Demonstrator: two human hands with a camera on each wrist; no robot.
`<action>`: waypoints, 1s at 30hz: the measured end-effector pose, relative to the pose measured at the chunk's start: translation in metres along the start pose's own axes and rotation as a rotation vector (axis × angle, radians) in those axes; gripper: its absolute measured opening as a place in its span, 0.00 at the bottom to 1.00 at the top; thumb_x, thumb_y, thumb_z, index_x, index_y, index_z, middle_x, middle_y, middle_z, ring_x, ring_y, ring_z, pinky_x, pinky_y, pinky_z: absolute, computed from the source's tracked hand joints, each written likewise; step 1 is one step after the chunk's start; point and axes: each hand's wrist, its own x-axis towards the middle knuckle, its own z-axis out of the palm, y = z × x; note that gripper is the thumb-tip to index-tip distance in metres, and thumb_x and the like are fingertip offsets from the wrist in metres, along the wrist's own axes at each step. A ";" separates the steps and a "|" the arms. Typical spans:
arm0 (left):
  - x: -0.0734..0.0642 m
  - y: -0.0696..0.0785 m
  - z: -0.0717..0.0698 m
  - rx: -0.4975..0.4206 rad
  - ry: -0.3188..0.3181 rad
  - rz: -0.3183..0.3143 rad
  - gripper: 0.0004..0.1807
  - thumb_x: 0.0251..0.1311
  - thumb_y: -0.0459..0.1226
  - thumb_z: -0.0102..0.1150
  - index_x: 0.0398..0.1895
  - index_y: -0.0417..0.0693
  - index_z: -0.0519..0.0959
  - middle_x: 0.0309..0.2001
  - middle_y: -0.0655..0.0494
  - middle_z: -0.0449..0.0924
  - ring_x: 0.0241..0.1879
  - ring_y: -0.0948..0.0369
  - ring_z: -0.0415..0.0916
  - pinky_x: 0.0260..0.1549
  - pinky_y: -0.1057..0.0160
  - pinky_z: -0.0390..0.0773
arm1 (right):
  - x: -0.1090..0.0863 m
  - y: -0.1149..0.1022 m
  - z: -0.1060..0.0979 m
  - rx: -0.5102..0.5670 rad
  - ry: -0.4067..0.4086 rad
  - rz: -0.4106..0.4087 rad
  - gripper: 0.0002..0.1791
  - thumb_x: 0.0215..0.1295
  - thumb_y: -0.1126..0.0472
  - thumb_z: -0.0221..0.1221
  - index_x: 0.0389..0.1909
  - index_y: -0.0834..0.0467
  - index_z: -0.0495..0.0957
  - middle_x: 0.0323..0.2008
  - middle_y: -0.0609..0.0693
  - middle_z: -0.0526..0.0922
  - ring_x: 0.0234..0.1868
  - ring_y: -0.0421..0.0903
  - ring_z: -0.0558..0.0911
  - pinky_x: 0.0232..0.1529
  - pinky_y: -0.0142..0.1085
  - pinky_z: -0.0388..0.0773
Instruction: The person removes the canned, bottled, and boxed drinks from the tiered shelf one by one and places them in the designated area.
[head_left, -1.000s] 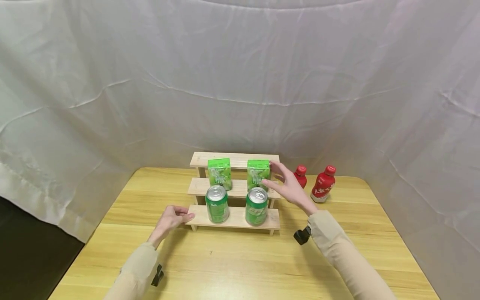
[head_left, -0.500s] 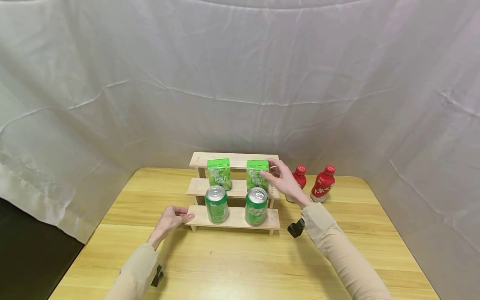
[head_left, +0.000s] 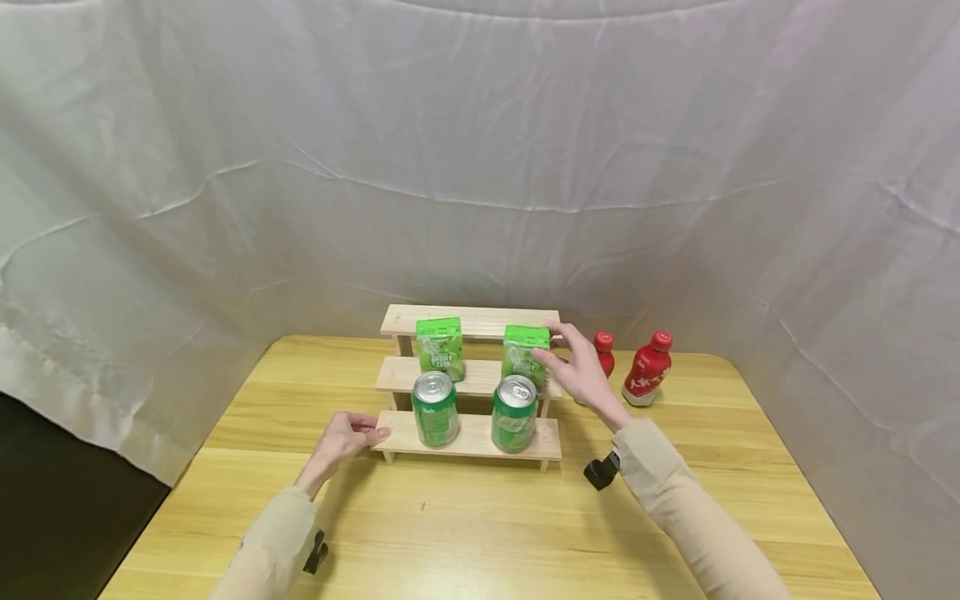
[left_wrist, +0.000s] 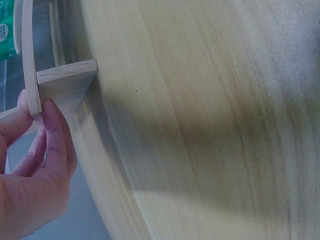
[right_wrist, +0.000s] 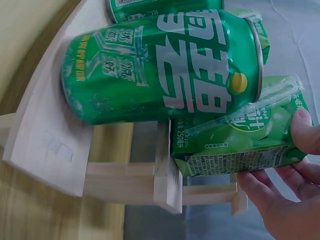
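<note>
A three-tier wooden display stand (head_left: 476,431) stands on the table. My left hand (head_left: 341,437) pinches the left end of its lowest board, thumb above and fingers beneath in the head view. My right hand (head_left: 585,372) grips the right green juice box (head_left: 520,354) on the middle tier; in the right wrist view the thumb lies on its front and the fingers (right_wrist: 257,190) are at its side. Another juice box (head_left: 441,346) stands to the left on that tier. Two green drink cans, a left one (head_left: 435,412) and a right one (head_left: 513,421), stand upright on the lowest tier.
Two red bottles stand on the table right of the stand; the nearer-in bottle (head_left: 604,354) is partly hidden by my right hand, the outer bottle (head_left: 648,371) shows whole. A grey curtain (head_left: 480,167) hangs behind and at both sides of the wooden table (head_left: 480,533).
The right juice box shifts slightly left with my right hand, then moves to the right and now sits nearer the tier's right end. My left hand stays at the lowest board.
</note>
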 end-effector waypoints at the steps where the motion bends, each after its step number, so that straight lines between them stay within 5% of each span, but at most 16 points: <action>1: 0.000 0.000 0.000 0.000 -0.001 0.004 0.27 0.63 0.36 0.67 0.56 0.21 0.73 0.48 0.30 0.82 0.37 0.60 0.82 0.46 0.54 0.85 | -0.002 0.001 -0.002 0.004 0.011 -0.001 0.25 0.66 0.65 0.64 0.62 0.67 0.72 0.54 0.67 0.78 0.57 0.64 0.80 0.58 0.54 0.81; 4: 0.000 0.000 0.000 0.001 0.000 0.010 0.27 0.63 0.36 0.67 0.56 0.21 0.73 0.47 0.30 0.82 0.37 0.60 0.82 0.46 0.54 0.85 | -0.008 0.003 -0.009 -0.016 0.047 -0.017 0.24 0.66 0.65 0.65 0.61 0.66 0.73 0.52 0.66 0.80 0.55 0.62 0.81 0.52 0.39 0.84; 7: 0.000 -0.001 0.000 -0.001 0.005 0.012 0.26 0.62 0.35 0.67 0.55 0.21 0.74 0.46 0.31 0.83 0.36 0.61 0.81 0.45 0.55 0.85 | -0.013 0.006 -0.020 -0.038 0.068 -0.009 0.24 0.67 0.64 0.64 0.62 0.65 0.72 0.53 0.66 0.81 0.55 0.61 0.81 0.47 0.23 0.76; 11: 0.000 -0.001 0.000 -0.003 0.006 0.016 0.26 0.62 0.35 0.67 0.55 0.20 0.74 0.45 0.32 0.83 0.35 0.62 0.81 0.44 0.55 0.85 | -0.021 0.012 -0.036 -0.045 0.093 0.005 0.23 0.68 0.64 0.63 0.62 0.65 0.72 0.55 0.66 0.79 0.58 0.60 0.79 0.47 0.15 0.70; 14: 0.000 -0.001 0.001 -0.003 0.010 0.018 0.26 0.62 0.35 0.67 0.54 0.20 0.74 0.44 0.32 0.83 0.35 0.62 0.80 0.44 0.56 0.85 | -0.027 0.020 -0.047 -0.045 0.128 -0.014 0.22 0.68 0.65 0.63 0.61 0.65 0.73 0.55 0.65 0.80 0.56 0.53 0.80 0.45 0.13 0.71; 20: 0.000 -0.001 0.001 -0.001 0.015 0.023 0.25 0.62 0.34 0.67 0.54 0.20 0.74 0.43 0.33 0.84 0.35 0.62 0.80 0.43 0.57 0.85 | -0.041 0.038 -0.066 -0.029 0.186 -0.070 0.22 0.64 0.71 0.64 0.59 0.68 0.74 0.51 0.64 0.80 0.46 0.21 0.74 0.36 0.15 0.71; 30: 0.001 -0.002 0.001 0.007 0.022 0.016 0.26 0.61 0.35 0.67 0.54 0.20 0.74 0.45 0.32 0.83 0.37 0.59 0.81 0.41 0.62 0.84 | -0.067 0.073 -0.095 -0.040 0.175 -0.125 0.22 0.61 0.77 0.64 0.56 0.69 0.75 0.43 0.31 0.74 0.43 0.23 0.74 0.37 0.14 0.72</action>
